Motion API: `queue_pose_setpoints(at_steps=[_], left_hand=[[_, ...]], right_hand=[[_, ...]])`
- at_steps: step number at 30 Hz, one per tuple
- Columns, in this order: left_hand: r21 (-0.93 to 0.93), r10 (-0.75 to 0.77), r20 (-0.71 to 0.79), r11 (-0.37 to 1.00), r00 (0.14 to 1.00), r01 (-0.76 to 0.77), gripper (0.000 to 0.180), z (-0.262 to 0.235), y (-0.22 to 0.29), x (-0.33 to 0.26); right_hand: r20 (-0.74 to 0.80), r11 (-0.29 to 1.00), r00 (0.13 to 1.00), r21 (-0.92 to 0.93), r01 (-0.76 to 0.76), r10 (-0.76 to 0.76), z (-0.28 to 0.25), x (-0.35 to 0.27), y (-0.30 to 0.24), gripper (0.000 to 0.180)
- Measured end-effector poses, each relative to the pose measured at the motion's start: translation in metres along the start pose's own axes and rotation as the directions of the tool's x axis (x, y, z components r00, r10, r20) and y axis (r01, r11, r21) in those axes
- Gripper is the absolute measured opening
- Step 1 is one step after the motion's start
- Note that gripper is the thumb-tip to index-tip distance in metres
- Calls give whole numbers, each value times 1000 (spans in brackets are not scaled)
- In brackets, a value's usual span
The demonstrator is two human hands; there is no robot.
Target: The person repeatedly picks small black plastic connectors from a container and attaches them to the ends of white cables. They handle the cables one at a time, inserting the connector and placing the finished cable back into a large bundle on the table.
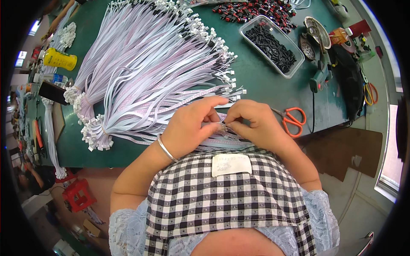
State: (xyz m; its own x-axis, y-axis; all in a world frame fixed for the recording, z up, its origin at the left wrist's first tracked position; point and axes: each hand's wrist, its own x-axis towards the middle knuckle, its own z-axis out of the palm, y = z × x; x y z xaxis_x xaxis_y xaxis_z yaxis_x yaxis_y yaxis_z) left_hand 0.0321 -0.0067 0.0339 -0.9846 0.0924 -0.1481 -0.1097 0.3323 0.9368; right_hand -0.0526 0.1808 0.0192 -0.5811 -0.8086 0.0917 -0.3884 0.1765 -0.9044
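My left hand (192, 121), with a silver bangle on its wrist, is closed in a pinch on the end of a flat white ribbon cable. Facing it, my right hand (254, 121) pinches at the same spot, fingertips almost touching the left ones. A small dark piece shows between them, but my fingers mostly cover it. Under and beyond my hands lie large bundles of white ribbon cables (149, 64) with white connectors at both ends. Many far ends carry short black sleeves. Orange-handled scissors (294, 121) lie just right of my right hand.
A clear plastic tub (300, 64) of black tubes stands at the far right on the green table (273, 91). Behind it are piled red and black parts (256, 10). A hot glue gun (320, 79) lies further right. A yellow bottle (60, 59) and dark phone (52, 91) lie left.
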Motion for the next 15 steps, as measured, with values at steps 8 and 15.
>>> queue_pose_setpoints(at_steps=[8,15], left_hand=[[262,393,-164,902,905,-344,35,-1,0,16],[638,511,-240,724,826,-262,16,-12,-10,68]], right_hand=[[-31,992,997,107,-65,69,-15,18,0,9],[-237,905,958,-424,48,-162,-77,59,28,21]])
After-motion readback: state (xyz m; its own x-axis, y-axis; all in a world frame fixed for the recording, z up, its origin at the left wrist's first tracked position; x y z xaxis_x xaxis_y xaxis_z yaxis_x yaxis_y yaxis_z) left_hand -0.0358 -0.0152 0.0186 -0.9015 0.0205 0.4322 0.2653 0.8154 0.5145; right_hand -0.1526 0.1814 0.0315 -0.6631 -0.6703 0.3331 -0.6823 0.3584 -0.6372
